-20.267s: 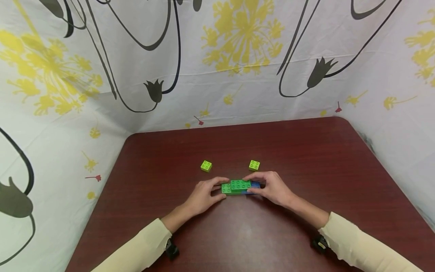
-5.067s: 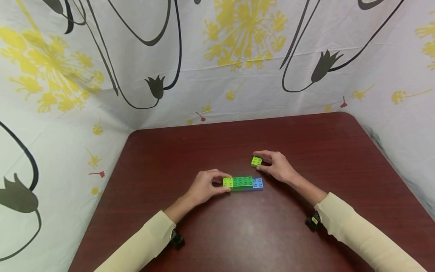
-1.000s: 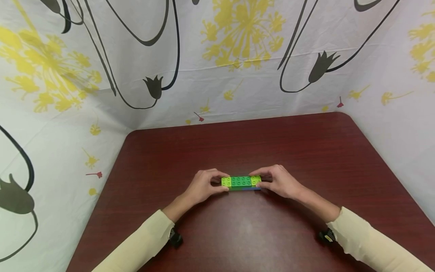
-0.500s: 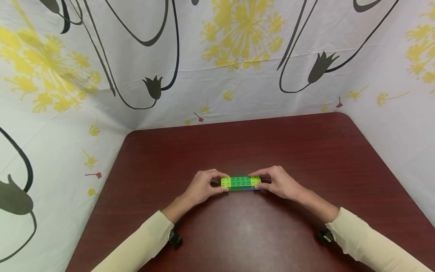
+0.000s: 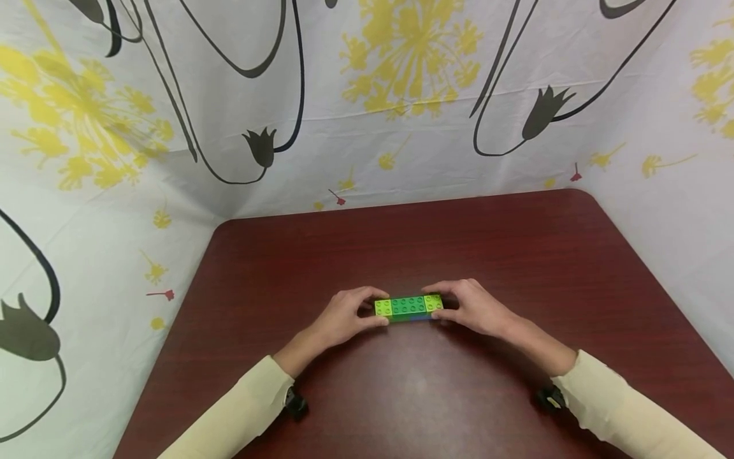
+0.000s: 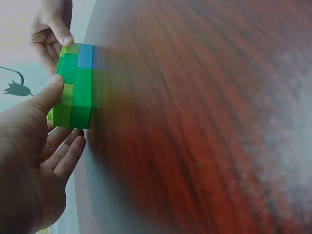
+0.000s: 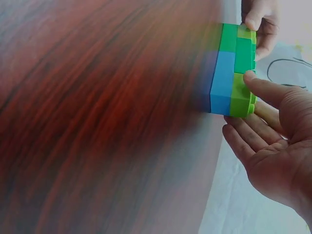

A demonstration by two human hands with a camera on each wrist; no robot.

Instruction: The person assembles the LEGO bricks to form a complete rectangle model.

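A two-layer block of toy building bricks lies on the table. Its top layer runs from a left lime brick [image 5: 383, 308] through a long green brick [image 5: 408, 306] to a right lime brick [image 5: 433, 302]. In the right wrist view the lower layer shows a blue brick [image 7: 223, 83] under the right half and a green brick [image 7: 227, 38] under the left. My left hand [image 5: 344, 316] pinches the left end, thumb in front and fingers behind. At the right end my right hand [image 5: 476, 308] pinches the lime brick likewise; its fingertips behind are partly hidden.
The dark red table [image 5: 321, 255] has rounded far corners. White cloth [image 5: 413, 159] with flower prints hangs behind it and along both sides. A small black device [image 5: 295, 403] sits at the left wrist and another black device [image 5: 552, 399] at the right.
Two lime bricks that lay apart behind the block now sit on its ends, first the left, then the right. Over the last second the block has barely shifted, its right end slightly farther back.
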